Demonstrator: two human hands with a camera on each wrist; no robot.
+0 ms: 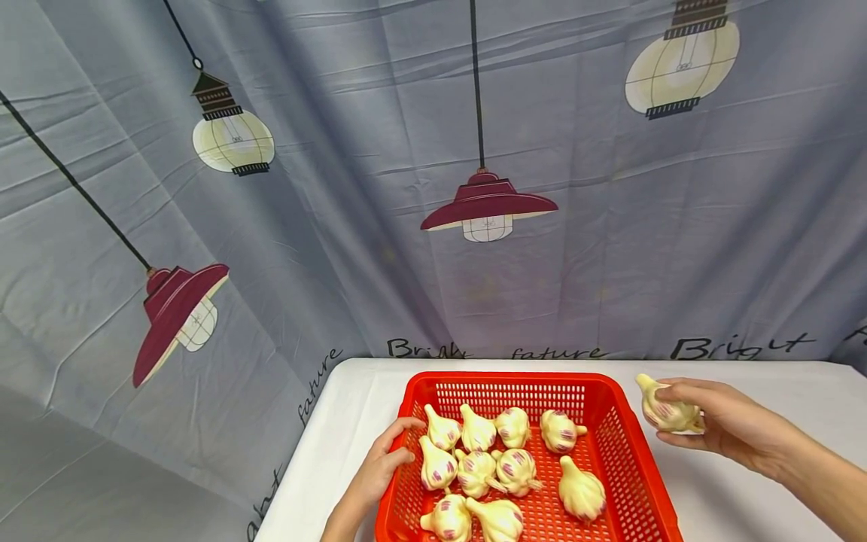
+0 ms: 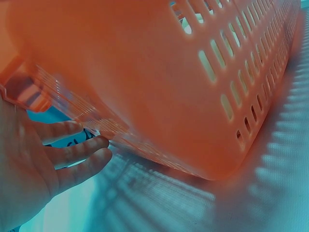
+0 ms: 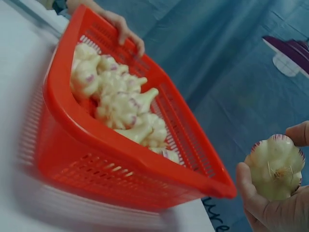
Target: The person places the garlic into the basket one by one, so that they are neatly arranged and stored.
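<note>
A garlic bulb (image 1: pixel 667 408) with purple streaks is held between the thumb and fingers of my right hand (image 1: pixel 728 425), in the air beside the basket's right wall. Its root end faces the camera in the right wrist view (image 3: pixel 276 166). The red plastic basket (image 1: pixel 637 444) holds several more garlic bulbs (image 1: pixel 517 472), clustered mostly in its left half. My left hand (image 1: pixel 375 467) grips the basket's left rim, with digits lapping over the edge. Seen from the left wrist, other fingers (image 2: pixel 79 169) lie along the outside of the slotted wall.
A white-covered table (image 1: pixel 745 482) carries the basket. Behind it hangs a grey curtain (image 1: pixel 515 301) printed with lamps and lettering. One bulb (image 1: pixel 581 489) lies apart in the basket's right half, and another (image 1: pixel 560 431) sits near the back wall.
</note>
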